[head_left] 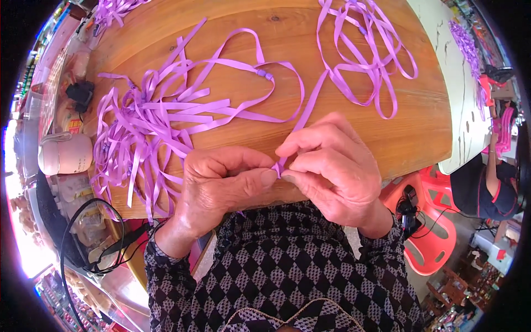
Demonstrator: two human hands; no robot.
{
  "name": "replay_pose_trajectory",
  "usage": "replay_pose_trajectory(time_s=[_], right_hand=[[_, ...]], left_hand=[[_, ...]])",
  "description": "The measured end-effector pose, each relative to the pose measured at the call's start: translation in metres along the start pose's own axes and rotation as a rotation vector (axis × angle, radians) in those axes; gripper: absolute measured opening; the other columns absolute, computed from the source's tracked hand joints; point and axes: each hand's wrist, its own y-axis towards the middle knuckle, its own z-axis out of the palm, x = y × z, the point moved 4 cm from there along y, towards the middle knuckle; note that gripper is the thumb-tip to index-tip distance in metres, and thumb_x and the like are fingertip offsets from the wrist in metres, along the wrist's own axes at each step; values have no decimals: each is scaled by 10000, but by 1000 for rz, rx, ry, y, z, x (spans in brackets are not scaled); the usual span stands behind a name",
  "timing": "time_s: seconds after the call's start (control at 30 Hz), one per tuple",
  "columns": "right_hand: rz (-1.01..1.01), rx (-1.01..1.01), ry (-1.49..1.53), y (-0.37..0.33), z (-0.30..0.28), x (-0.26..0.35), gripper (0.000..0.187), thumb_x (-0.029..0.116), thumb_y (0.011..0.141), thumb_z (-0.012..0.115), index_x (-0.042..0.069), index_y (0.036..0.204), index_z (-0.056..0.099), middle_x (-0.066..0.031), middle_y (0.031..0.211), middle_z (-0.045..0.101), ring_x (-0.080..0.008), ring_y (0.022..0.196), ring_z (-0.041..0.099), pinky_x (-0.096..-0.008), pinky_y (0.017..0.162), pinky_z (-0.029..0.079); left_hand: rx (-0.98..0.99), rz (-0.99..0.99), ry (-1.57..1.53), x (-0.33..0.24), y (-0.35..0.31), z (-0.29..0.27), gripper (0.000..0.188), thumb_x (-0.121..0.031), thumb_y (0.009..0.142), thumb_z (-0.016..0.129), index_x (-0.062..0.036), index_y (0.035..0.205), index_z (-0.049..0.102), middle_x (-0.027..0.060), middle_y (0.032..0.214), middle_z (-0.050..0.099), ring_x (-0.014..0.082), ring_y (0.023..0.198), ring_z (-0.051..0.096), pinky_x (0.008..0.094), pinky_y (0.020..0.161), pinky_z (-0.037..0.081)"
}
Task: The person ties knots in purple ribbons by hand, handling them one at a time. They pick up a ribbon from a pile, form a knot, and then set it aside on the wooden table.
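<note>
Close to the table's near edge, my left hand [224, 180] and my right hand [334, 171] meet fingertip to fingertip. Between them they pinch a small folded or knotted part of a purple ribbon [310, 105]. From my right fingers the ribbon runs up and away toward a loose looped heap of purple ribbon [365, 55] at the far right. A larger tangled pile of purple ribbons [144, 116] lies left of my hands, with darker purple bands or knots on some strands. My fingers partly hide the pinched spot.
The wooden table [265, 44] has a white marbled table [459, 99] along its right side, with more purple ribbon [467, 47]. A pink-white cup or container [65, 154] stands at the left, near black cables [97, 232]. Orange plastic stools [428, 243] and another person [484, 182] are at the right.
</note>
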Motion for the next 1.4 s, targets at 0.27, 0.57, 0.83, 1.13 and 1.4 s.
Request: replay_pose_trajectory(time_s=[0.27, 0.57, 0.83, 1.13, 1.4], right_hand=[[23, -2, 96, 0, -1, 0, 191, -5, 610, 714, 0, 745, 579, -112, 861, 619, -236, 711, 534, -301, 607, 435], [-21, -14, 87, 1, -5, 3, 185, 9, 628, 712, 4, 754, 576, -122, 864, 622, -229, 709, 539, -299, 614, 438], [29, 10, 155, 1, -4, -2, 259, 94, 659, 738, -16, 855, 611, -126, 892, 628, -221, 743, 540, -297, 620, 440], [-24, 31, 111, -1, 4, -2, 319, 102, 596, 762, -20, 862, 633, -101, 835, 615, -224, 686, 533, -306, 576, 429], [55, 13, 172, -7, 4, -4, 211, -50, 594, 708, 0, 768, 600, -90, 748, 595, -219, 633, 515, -300, 546, 404]], left_hand=[[75, 379, 55, -2, 4, 5, 123, -35, 784, 653, 42, 877, 630, 46, 853, 587, 73, 765, 523, 191, 664, 421], [-22, 60, -76, -2, -5, 7, 110, -56, 795, 661, 14, 880, 653, 4, 736, 609, 45, 644, 524, 171, 570, 422], [-39, -95, -307, 7, -1, 4, 139, -48, 764, 684, 25, 879, 657, 51, 755, 651, 74, 632, 584, 182, 562, 467], [25, -163, -416, 9, -3, 10, 115, -48, 776, 669, 35, 853, 651, 61, 765, 653, 82, 656, 591, 183, 591, 472], [41, 10, 36, -4, -8, 0, 136, -104, 784, 671, 25, 825, 652, 14, 707, 628, 87, 652, 561, 211, 586, 447]])
